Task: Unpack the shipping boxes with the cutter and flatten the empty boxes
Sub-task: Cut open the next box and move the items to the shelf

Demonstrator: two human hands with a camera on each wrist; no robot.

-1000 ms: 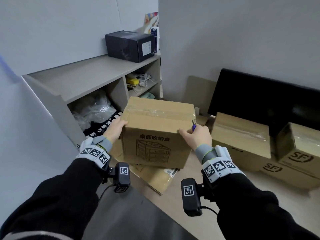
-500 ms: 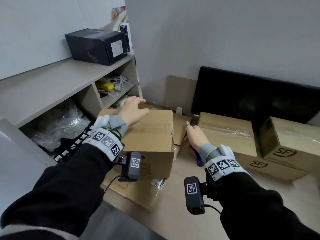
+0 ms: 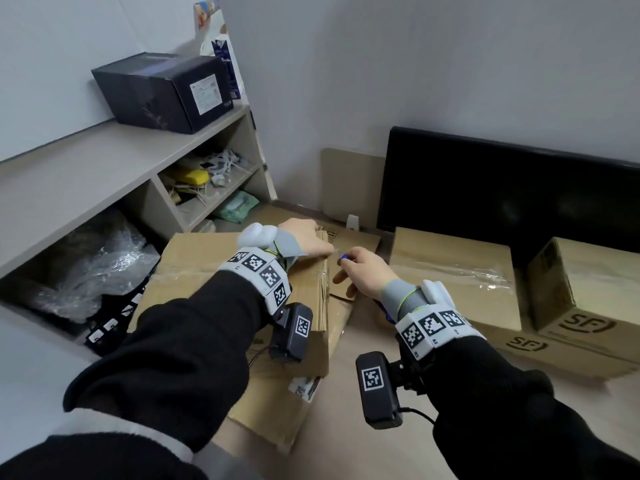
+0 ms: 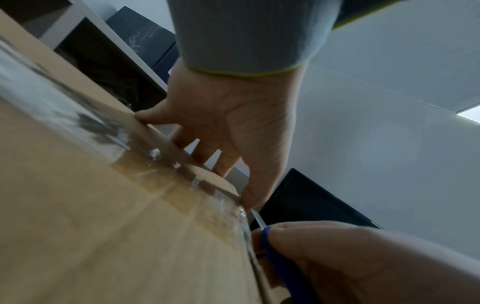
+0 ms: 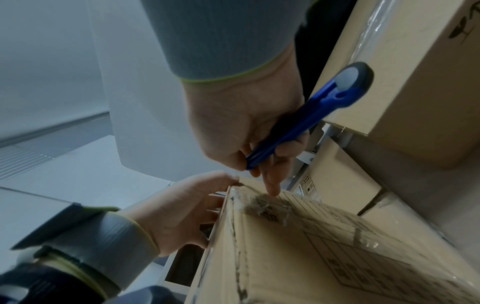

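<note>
L hand (image 3: pixel 304 237) fingers curl over box (image 3: pixel 207 258) edge, tips hidden; R hand (image 3: pixel 363 271) grips cutter (image 5: pixel 306 118), blade mostly hidden.

Pale walls (image 3: pixel 450 64) meet a beige shelf unit (image 3: pixel 86 174) (cluttered cubbies).

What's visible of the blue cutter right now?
The cutter is a slim blue plastic tool; its butt end widens into a dark-rimmed ring round a pale disc. A thin pale blade sticks out in front. The right hand grips the handle with curled fingers, butt angled back past the wrist. The blade tip sits at the taped top corner of the cardboard box, close by the left hand; contact with the tape is unclear.
</note>
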